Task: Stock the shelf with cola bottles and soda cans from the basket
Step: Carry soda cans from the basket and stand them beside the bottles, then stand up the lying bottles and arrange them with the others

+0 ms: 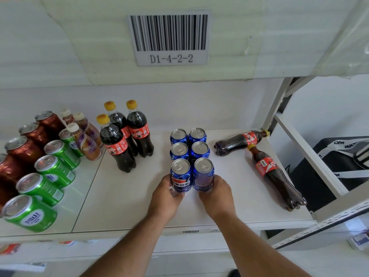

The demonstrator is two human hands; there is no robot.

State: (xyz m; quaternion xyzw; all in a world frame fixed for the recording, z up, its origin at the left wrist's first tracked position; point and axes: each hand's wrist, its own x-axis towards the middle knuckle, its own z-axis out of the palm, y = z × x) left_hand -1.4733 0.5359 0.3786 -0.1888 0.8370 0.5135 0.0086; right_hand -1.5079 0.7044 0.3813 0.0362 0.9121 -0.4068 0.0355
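White and flat, the laminate shelf board [123,200] fills the middle of the view, with a grey barcode label reading D1-4-2-2 [169,38] on the board above it at 12 o'clock. At 9 o'clock stand rows of other drinks: red-brown metal cans [24,148], green metal cans [40,186] and small brown coffee bottles with cream caps [87,144]. At 3 o'clock, beyond the shelf's metal upright, a black bag with white lettered straps [339,156] sits outside the shelf.

Three upright dark cola bottles with red labels and yellow caps [127,140] stand together at 11 o'clock. Two more cola bottles lie on their sides at 2 to 3 o'clock: one lying bottle at the back [239,141] with its cap against the upright, and a second lying bottle nearer the front [275,176], its cap touching the first.

In the centre, six blue metal soda cans stand two abreast in three rows; the four rear blue cans [189,144] are close behind the front pair. The left hand [166,193] curls around the front left blue can [180,175], and the right hand [216,193] curls around the front right blue can [204,174]. Both cans are upright, touching each other, their bases hidden by the fingers.
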